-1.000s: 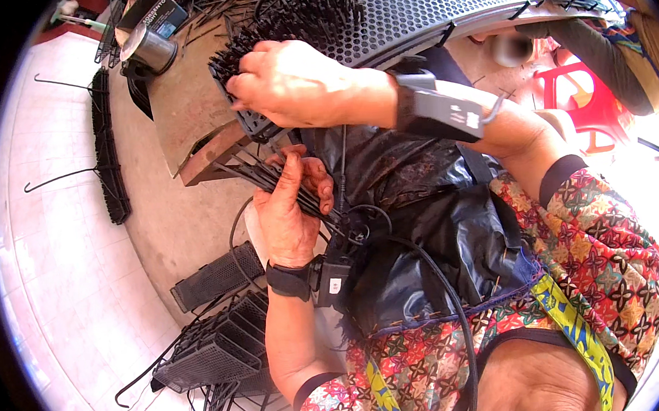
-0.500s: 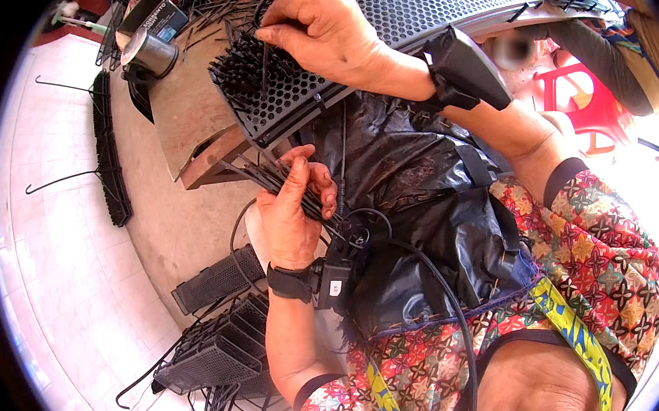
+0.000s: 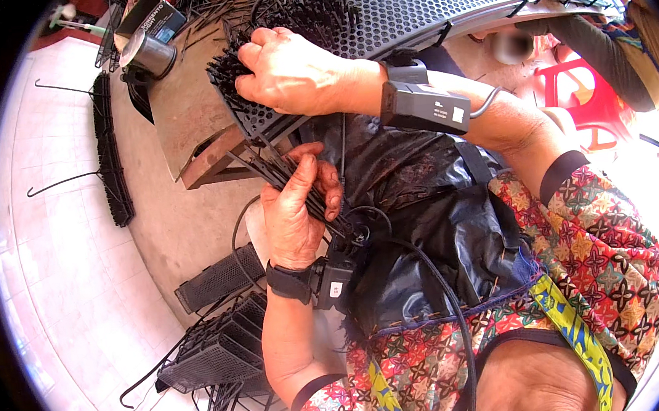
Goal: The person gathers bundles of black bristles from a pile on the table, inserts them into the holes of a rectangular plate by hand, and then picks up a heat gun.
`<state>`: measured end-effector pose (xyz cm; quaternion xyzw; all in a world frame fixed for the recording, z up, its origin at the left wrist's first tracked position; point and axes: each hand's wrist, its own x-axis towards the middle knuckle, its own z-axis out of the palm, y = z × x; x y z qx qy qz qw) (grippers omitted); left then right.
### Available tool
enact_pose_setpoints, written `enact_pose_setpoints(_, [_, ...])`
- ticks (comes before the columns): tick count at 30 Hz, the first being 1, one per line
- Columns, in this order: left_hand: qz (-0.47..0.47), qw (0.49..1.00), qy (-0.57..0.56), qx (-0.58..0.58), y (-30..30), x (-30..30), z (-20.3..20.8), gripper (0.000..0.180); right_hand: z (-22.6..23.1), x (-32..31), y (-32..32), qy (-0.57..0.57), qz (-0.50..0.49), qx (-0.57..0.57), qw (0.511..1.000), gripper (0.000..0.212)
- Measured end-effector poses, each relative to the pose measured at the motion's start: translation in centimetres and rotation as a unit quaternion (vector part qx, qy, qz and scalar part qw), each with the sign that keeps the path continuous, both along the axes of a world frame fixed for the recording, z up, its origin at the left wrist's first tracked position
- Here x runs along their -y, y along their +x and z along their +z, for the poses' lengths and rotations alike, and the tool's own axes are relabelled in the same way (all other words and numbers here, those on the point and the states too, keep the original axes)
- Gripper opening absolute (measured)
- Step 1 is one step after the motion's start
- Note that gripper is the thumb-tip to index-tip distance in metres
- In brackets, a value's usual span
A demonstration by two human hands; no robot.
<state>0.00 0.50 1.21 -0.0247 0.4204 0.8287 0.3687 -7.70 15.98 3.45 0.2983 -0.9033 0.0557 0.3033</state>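
My left hand [image 3: 296, 215] is closed round a bundle of thin black rods [image 3: 264, 172], whose ends stick out up and left past the fingers. Over the near left end of a long black perforated panel [image 3: 438, 3], my right hand [image 3: 290, 72] is curled with its fingers pressed downward. Its fingertips are hidden, so anything in them does not show. Around that hand, a dense clump of black rods [image 3: 229, 63] stands up from the panel's holes. The bundle lies just below the panel's corner, above the black apron [image 3: 422, 222] on my lap.
The panel's left end lies by a brown board on a wooden frame [image 3: 219, 156]. A metal cup [image 3: 149, 54] and a box [image 3: 152, 15] stand at the upper left. Black racks [image 3: 217, 351] are low left. Right are a red stool [image 3: 578, 96] and another person's arm [image 3: 593, 42].
My right hand has moved down and left from above the clump onto the panel's end, its wrist turning. A thin rod seen at its fingers before is now hidden. My left hand stays nearly still.
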Motion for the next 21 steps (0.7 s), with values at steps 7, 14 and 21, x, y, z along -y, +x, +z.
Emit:
enact_pose_setpoints(7, [-0.023,0.999,0.016,-0.035,-0.1,-0.7,0.5,0.025,1.9,-0.3,3.3,-0.366,0.098,0.358,0.854,0.019])
enact_pose_setpoints(14, [-0.033,0.999,-0.015,-0.033,0.0,-1.2,-0.6,0.027,1.8,-2.3,1.4,-0.468,0.0,0.127,0.875,0.014])
enact_pose_setpoints(21, [-0.029,0.999,-0.012,-0.028,-0.2,-1.3,-0.8,0.027,0.5,-1.9,-0.7,-0.321,0.022,-0.08,0.943,0.011])
